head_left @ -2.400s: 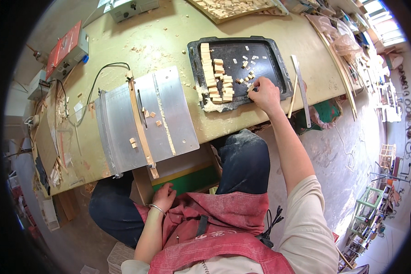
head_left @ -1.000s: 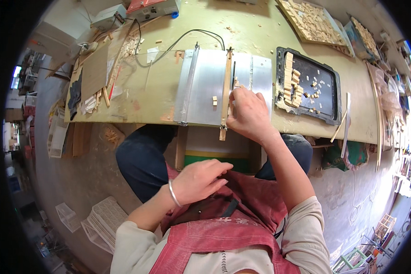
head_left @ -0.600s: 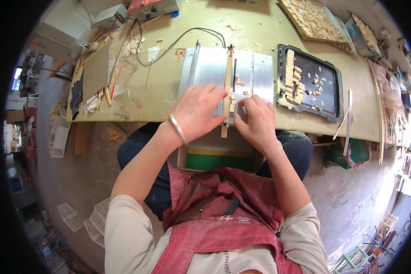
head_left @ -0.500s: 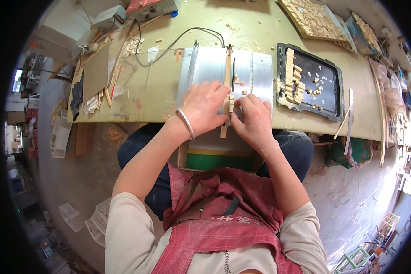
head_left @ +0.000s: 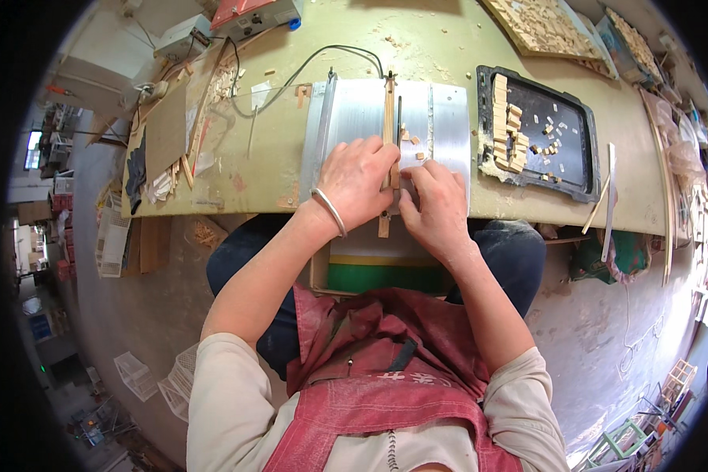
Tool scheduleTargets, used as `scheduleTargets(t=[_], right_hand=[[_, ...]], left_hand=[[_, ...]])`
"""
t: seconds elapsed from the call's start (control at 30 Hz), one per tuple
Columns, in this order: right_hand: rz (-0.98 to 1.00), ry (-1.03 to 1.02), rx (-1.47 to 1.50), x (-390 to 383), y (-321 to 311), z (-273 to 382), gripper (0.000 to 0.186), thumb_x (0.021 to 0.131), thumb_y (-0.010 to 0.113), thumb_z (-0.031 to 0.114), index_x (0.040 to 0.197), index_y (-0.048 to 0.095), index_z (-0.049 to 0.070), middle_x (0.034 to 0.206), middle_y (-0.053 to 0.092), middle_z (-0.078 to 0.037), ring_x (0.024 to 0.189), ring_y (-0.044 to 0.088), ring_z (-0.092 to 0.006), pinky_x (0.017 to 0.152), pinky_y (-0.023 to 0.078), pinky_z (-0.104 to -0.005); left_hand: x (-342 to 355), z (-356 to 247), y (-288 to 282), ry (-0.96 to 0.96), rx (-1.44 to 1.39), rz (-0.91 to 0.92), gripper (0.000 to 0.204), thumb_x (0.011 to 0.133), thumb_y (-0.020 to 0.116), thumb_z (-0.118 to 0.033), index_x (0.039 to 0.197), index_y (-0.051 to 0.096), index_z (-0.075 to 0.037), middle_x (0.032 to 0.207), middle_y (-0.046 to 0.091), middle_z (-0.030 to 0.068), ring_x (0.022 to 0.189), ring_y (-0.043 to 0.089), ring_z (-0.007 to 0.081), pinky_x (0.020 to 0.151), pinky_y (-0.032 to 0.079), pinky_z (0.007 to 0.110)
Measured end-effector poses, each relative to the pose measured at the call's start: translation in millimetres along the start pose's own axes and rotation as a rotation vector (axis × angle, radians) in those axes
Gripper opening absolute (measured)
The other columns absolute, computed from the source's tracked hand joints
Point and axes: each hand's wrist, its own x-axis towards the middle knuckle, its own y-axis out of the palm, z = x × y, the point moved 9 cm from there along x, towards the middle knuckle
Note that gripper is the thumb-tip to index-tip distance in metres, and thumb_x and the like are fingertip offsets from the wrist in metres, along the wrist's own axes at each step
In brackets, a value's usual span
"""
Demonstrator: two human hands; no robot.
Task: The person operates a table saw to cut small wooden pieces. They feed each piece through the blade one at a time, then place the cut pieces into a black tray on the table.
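Observation:
Both hands meet over a silver metal saw table (head_left: 354, 110) with a narrow dark slot. A long wooden strip (head_left: 389, 118) runs away from me along its middle. My left hand (head_left: 359, 177), with a bangle at the wrist, is closed with curled fingers at a small wooden block (head_left: 395, 180) beside the strip. From the other side my right hand (head_left: 439, 206) bends its thumb and forefinger against the same block, which the fingers partly hide. A few little wood offcuts (head_left: 415, 141) lie on the metal just beyond my right hand.
To the right stands a black tray (head_left: 582, 149) with stacked wooden blocks (head_left: 502, 118) and small loose bits. A board covered in wood pieces (head_left: 539, 31) lies at the far right. A black cable (head_left: 299, 71) crosses the bench behind the saw table. Metal control boxes (head_left: 256, 20) stand far left.
Pale block faces showed between my fingers earlier; now only a narrow brown piece shows there. Both hands stay almost in place, and the whole view has shifted slightly.

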Motion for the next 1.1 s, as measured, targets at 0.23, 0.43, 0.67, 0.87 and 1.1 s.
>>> scheduleTargets(t=[0.23,0.43,0.67,0.87,1.1], right_hand=[[-0.026,-0.033,-0.028,0.5,1.0,5.4,0.018,0.087,0.073,0.006,0.105,0.074,0.008,0.093,0.065,-0.009,0.093,0.065,-0.0311,0.087,0.045,-0.0425],[-0.030,-0.094,-0.086,-1.4,1.8,6.4,0.019,0.085,0.075,0.011,0.103,0.073,0.010,0.092,0.061,-0.007,0.094,0.064,-0.0285,0.084,0.045,-0.0436],[-0.011,-0.148,-0.130,-4.6,0.8,9.0,0.033,0.085,0.076,0.009,0.118,0.077,0.011,0.092,0.061,-0.005,0.092,0.063,-0.0264,0.084,0.045,-0.0419],[0.015,-0.173,-0.029,2.9,2.9,1.5,0.027,0.084,0.077,0.008,0.111,0.076,0.012,0.094,0.063,-0.005,0.094,0.064,-0.0265,0.084,0.045,-0.0423],[-0.044,-0.123,0.026,1.4,-5.9,-0.5,0.016,0.083,0.081,0.006,0.097,0.075,0.010,0.093,0.064,-0.005,0.095,0.065,-0.0275,0.087,0.045,-0.0421]], left_hand=[[3.3,-1.2,2.6,-0.002,0.017,0.023,0.029,0.082,0.081,-0.020,0.105,0.067,-0.010,0.101,0.067,0.0123,0.099,0.068,0.0353,0.086,0.051,0.048],[3.4,-2.7,3.1,0.005,0.012,0.008,0.027,0.082,0.080,-0.020,0.103,0.066,-0.009,0.101,0.067,0.0128,0.098,0.068,0.0361,0.085,0.051,0.049],[3.4,-1.0,4.5,-0.017,-0.011,0.011,0.030,0.082,0.080,-0.017,0.107,0.066,-0.009,0.103,0.066,0.0134,0.098,0.067,0.0377,0.085,0.052,0.050],[-0.9,5.6,6.9,-0.031,-0.095,0.015,0.035,0.080,0.082,-0.014,0.112,0.066,-0.009,0.107,0.066,0.0132,0.099,0.067,0.0406,0.087,0.053,0.052],[-0.6,6.3,5.9,-0.053,-0.082,0.013,0.037,0.080,0.083,-0.014,0.112,0.066,-0.010,0.106,0.066,0.0132,0.098,0.067,0.0415,0.086,0.054,0.052]])
